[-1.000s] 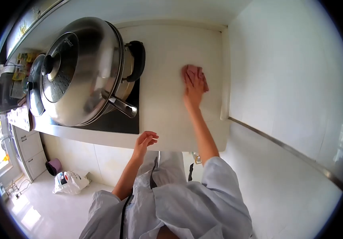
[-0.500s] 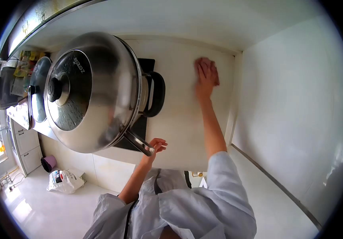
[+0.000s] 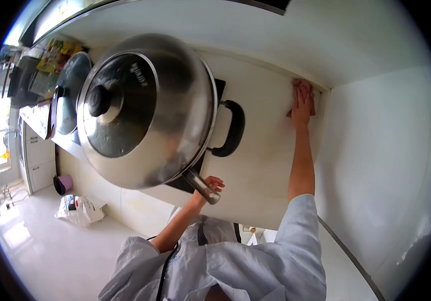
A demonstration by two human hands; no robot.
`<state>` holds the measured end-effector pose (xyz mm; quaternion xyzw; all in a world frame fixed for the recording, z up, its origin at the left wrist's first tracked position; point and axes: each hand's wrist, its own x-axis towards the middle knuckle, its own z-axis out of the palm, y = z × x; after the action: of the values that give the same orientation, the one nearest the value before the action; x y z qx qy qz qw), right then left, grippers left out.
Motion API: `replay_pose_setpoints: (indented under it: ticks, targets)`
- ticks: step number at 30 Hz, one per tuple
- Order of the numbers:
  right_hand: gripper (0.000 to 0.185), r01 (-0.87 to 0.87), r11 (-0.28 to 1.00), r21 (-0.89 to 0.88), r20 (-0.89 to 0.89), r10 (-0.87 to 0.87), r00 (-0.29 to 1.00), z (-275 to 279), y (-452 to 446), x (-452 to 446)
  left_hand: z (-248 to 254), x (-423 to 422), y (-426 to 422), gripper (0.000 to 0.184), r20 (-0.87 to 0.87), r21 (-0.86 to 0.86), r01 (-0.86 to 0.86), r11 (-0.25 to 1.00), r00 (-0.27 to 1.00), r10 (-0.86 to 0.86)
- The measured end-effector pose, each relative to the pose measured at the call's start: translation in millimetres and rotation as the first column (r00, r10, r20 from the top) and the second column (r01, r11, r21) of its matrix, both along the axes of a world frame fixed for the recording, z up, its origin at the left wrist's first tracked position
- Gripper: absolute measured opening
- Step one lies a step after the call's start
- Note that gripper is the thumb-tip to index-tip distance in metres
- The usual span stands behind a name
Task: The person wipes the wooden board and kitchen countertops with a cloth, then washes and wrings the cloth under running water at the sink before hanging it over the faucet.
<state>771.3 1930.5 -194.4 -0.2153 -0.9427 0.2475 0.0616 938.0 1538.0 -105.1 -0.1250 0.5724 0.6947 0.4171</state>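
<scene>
Right hand spread on a pink cloth at the desk's far corner

The right hand (image 3: 301, 104) lies palm down on a crumpled pink cloth (image 3: 311, 106), its fingers extended over the fabric rather than clenched around it. The cloth rests on the cream-white desk (image 3: 260, 133), in the far right corner, close to the raised edging (image 3: 265, 64) that borders the surface. The right arm reaches out nearly straight from a light grey sleeve (image 3: 300, 215).

The left hand (image 3: 214, 183) is released, with its fingers loosely bent and nothing visible in them. It is at the near edge of the desk, partly hidden behind the metal long handle (image 3: 201, 187) of a large cooking pot; whether the two touch cannot be told.

That pot, covered by a domed stainless-steel lid (image 3: 175, 110) with a dark glass window and a black knob (image 3: 99, 100), stands over a black cooktop (image 3: 219, 89) to the left of the cloth, well apart from it. A black looped side handle (image 3: 236, 129) sticks out toward the bare stretch of desk. Beyond the pot, farther left, is another glass lid (image 3: 71, 95). On the floor at lower left, a white plastic bag (image 3: 81, 211) sits near a purple and black bin (image 3: 64, 184).
</scene>
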Motion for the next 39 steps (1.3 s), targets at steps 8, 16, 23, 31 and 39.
replay_pose_setpoints:
  ticks: [8, 16, 23, 31, 39]
  targets:
    - [0.058, -0.342, 0.933, 0.112, -0.265, 0.36, 0.895, 19, -180, 69, 14, 26, -18, 0.021, 0.015, -0.002, -0.106, 0.994, 0.994, 0.106]
    - [0.052, -0.364, 0.902, 0.232, 0.038, 0.365, 0.93, 17, -159, 243, 30, 50, -47, 0.015, 0.044, 0.058, -0.061, 0.996, 0.997, 0.058]
    - [0.061, 0.342, 0.908, 0.243, -0.063, -0.337, 0.94, 29, -252, 195, 30, 36, -142, 0.016, 0.047, 0.084, -0.06, 0.995, 0.997, 0.056]
    - [0.067, 0.371, 0.92, -0.126, -0.046, -0.379, 0.924, 43, -465, 231, 41, -27, -338, 0.017, 0.047, 0.08, -0.049, 0.996, 0.998, 0.045]
    - [0.058, -0.147, 0.984, 0.102, -0.039, 0.152, 0.988, 60, -600, 145, 60, -86, -415, 0.015, 0.07, 0.017, -0.074, 0.997, 0.995, 0.073]
